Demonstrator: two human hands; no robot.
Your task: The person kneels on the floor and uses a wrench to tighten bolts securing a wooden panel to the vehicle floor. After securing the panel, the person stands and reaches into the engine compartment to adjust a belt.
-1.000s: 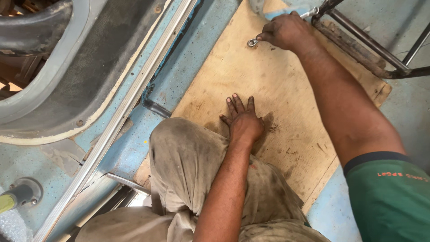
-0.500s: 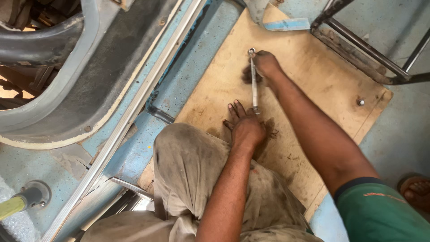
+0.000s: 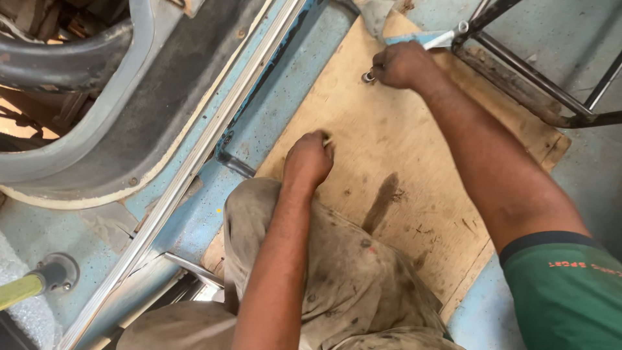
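Hands: right hand (image 3: 403, 65) grasping slim silver wrench (image 3: 447, 37); left hand (image 3: 310, 159) clenched on plywood board (image 3: 402, 149).

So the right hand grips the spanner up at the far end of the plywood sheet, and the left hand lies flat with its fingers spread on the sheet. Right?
Not quite. In the head view the left hand is closed in a fist on the plywood sheet, not flat and spread. The right hand does grip the spanner at the far end.

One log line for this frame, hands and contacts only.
right hand: gripping wrench | left hand: fist on plywood board | metal frame: beside wrench
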